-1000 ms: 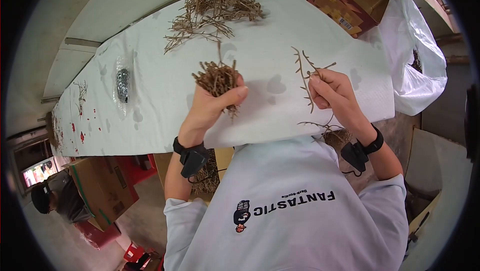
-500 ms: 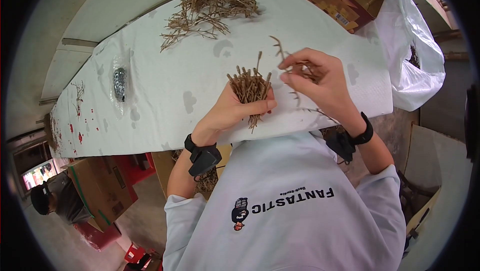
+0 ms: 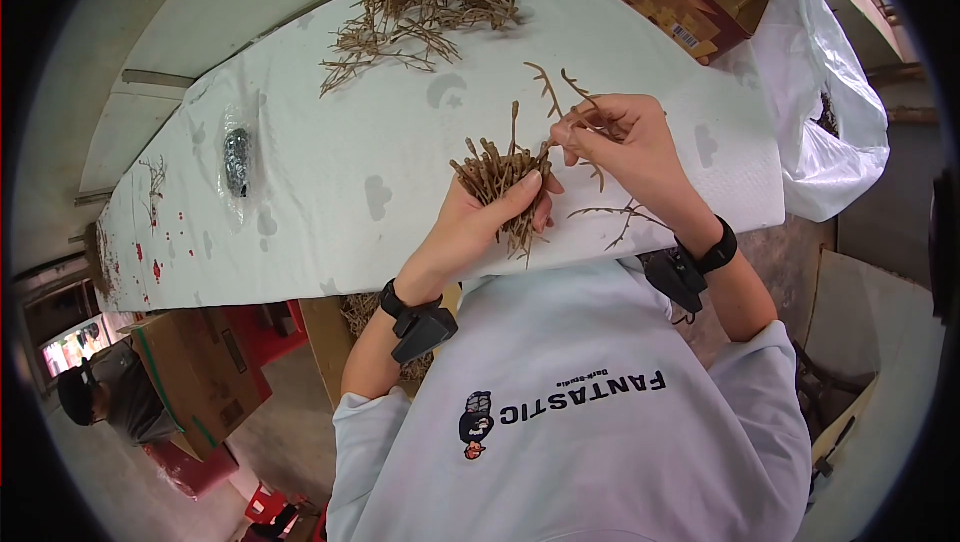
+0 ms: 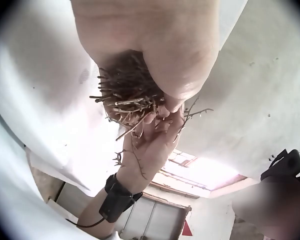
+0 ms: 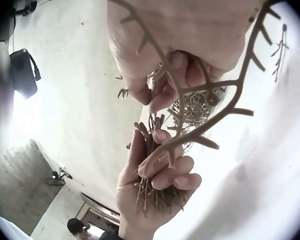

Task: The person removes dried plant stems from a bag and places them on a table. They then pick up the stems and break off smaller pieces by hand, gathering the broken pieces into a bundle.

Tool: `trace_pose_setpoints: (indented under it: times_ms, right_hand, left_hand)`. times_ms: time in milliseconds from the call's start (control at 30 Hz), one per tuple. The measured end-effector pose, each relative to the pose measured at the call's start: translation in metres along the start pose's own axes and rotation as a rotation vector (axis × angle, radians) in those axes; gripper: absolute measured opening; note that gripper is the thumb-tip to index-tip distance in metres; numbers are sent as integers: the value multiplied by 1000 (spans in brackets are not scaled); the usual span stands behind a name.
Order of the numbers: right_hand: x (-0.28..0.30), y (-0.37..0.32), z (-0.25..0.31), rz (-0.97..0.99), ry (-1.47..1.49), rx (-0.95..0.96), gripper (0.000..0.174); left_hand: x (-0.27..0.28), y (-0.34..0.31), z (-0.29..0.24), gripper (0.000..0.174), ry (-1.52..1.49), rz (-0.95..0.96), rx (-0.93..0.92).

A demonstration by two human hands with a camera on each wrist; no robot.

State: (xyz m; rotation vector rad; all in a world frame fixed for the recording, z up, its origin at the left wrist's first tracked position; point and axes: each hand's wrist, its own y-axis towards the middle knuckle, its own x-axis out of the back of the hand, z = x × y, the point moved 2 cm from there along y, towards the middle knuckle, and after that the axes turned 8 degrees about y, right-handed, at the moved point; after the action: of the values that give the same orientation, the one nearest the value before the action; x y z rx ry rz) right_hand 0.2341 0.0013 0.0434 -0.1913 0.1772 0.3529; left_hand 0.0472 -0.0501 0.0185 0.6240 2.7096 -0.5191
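In the head view, my left hand [image 3: 480,220] grips a thick bundle of brown twigs [image 3: 485,174], its stem ends bunched upward and one standing taller. Close on its right, my right hand [image 3: 628,142] pinches a stem between thumb and fingertips, right at the bundle's edge. Thin branched twigs stick out above and below that hand. From the right wrist, a knobbly forked twig [image 5: 192,134] crosses near the camera, in front of the left fingers. The left wrist view shows the bundle [image 4: 130,82] inside the curled left hand, with the right fingers behind it.
A heap of similar twigs [image 3: 425,7] lies at the table's back. A dark red box [image 3: 655,2] stands back right, beside a clear plastic bag [image 3: 845,157]. A plastic-wrapped dark item [image 3: 237,167] and red bits [image 3: 156,270] lie left. Another person [image 3: 130,392] is beyond a cardboard box [image 3: 205,372].
My left hand has moved right with the bundle. My right hand has come left and up, bringing its twigs to the bundle's edge; the two hands are now close together.
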Motion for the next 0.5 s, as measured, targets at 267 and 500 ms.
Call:
trace_pose_setpoints:
  times_ms: [267,500]
  right_hand:
    - [20,-1,2,-42,133,-172,28]
    - [22,4,-11,-100,506,-172,37]
  left_hand:
    - [0,1,8,17,9,-69,-18]
    - [9,4,14,18,253,-225,-75]
